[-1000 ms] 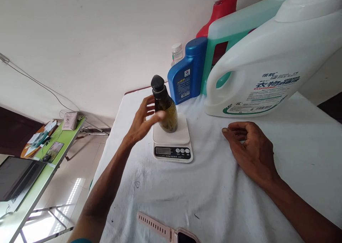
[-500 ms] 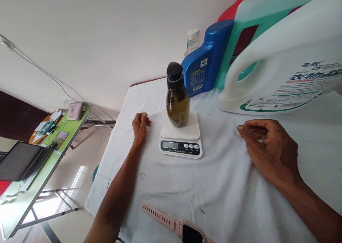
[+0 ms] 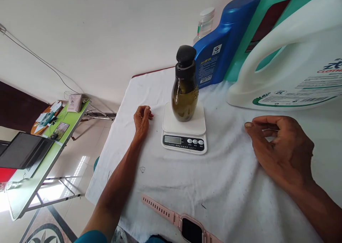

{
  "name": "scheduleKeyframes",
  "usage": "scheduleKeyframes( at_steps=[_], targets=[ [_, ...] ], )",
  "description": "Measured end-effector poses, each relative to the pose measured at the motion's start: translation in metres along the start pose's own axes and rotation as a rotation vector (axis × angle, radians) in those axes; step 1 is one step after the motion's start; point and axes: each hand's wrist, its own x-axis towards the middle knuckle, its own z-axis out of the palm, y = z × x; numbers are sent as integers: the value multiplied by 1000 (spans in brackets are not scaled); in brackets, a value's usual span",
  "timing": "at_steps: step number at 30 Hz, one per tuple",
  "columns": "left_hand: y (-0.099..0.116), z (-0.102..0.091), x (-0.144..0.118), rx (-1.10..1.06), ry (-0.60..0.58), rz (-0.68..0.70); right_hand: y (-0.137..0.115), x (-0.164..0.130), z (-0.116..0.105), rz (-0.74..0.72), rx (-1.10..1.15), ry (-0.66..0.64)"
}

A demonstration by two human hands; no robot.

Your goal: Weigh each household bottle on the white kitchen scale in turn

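Fingers (image 3: 146, 111) loosely curled and half open, both hands look empty: the left hand (image 3: 141, 122), forearm stretched forward, rests just left of the white kitchen scale (image 3: 169, 120), while the right hand (image 3: 285, 150) lies well to the scale's right, thumb toward it. The dark green pump bottle (image 3: 185, 99) stands upright on the scale's plate, touched by neither hand. Around the scale is a bench (image 3: 224, 186) under wrinkled white cloth, with a pink-strapped watch (image 3: 191, 229) in front, a blue bottle (image 3: 220, 51) and a large white jug (image 3: 314, 47) behind to the right, and, far left, a laptop (image 3: 22, 150) on a green-topped bench (image 3: 20, 196).
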Motion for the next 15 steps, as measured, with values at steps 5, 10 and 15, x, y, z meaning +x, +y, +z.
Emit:
scheduleKeyframes(
  at_steps=[5, 10, 15],
  targets=[
    [0, 0, -4, -21, -18, 13, -15, -14, 3, -51, 109, -42],
    [-1, -4, -4, -82, -33, -18, -32, -32, 6, 145, 403, -160],
    [-3, -9, -4, -90, -71, -50, -32, -65, 2, 21, 422, -573]
  ],
)
